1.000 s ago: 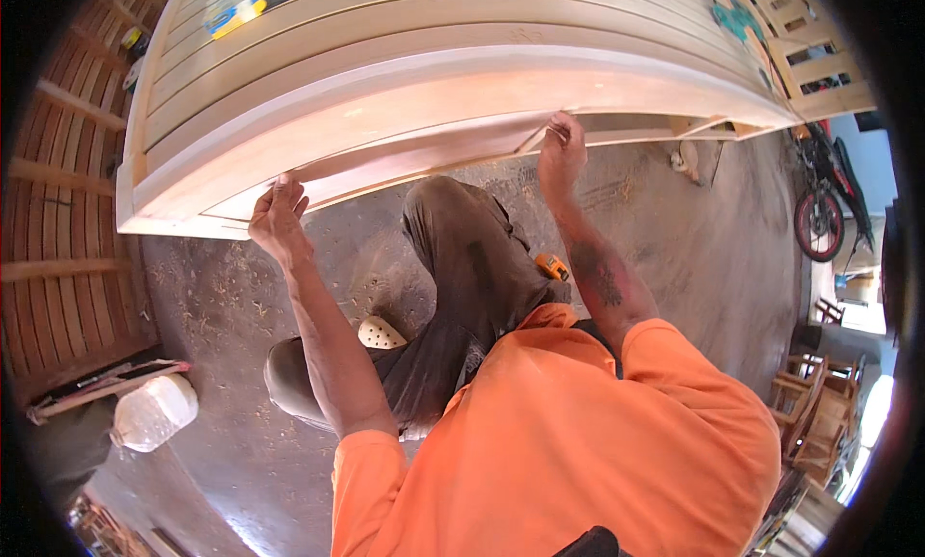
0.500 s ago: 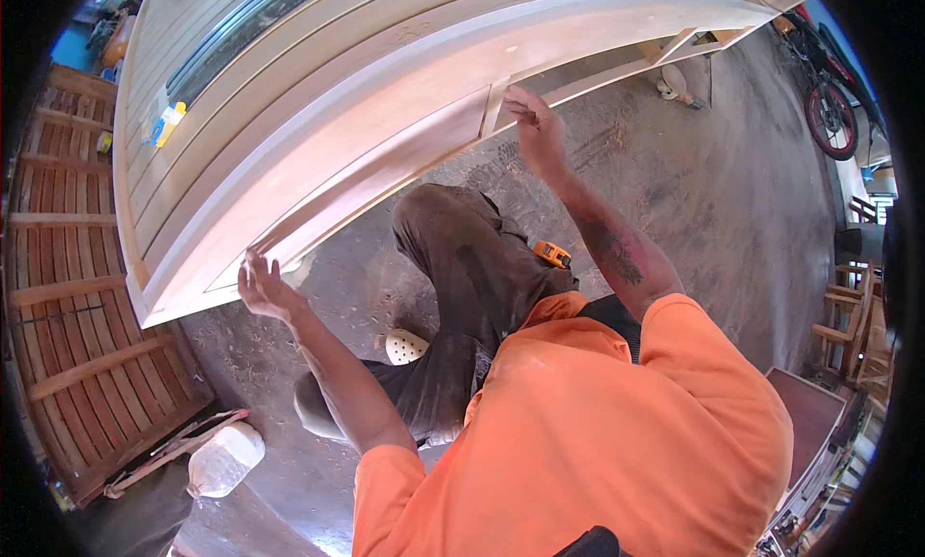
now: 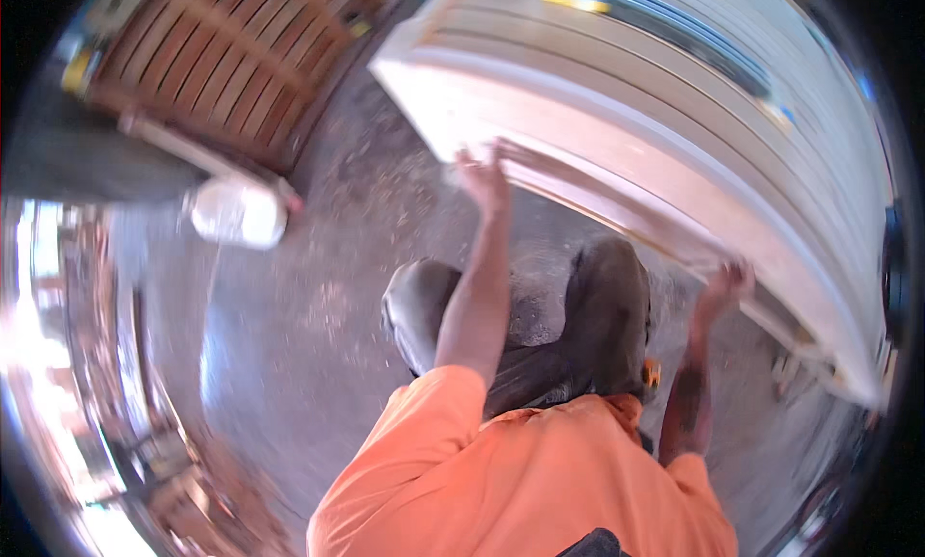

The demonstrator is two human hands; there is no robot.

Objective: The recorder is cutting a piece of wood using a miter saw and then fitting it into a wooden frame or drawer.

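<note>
A long, narrow wooden panel lies along the side of a large pale wooden piece with a slatted top. At the panel's left end is my left hand, its fingertips up against the wood. My right hand is at the other end, by the lower edge, with the fingers bent. Motion smears both hands, so how firmly they hold the panel does not show. My knees are bent under the piece's edge.
Blue-tinted strips lie on the slatted top. At the far left stands a reddish slatted wooden frame, with a clear plastic jug near it. An orange tape measure is at my right hip.
The whole view has swung left, so the pale piece and both hands appear further right. Both hands stay near the panel's ends. The picture is more blurred.
</note>
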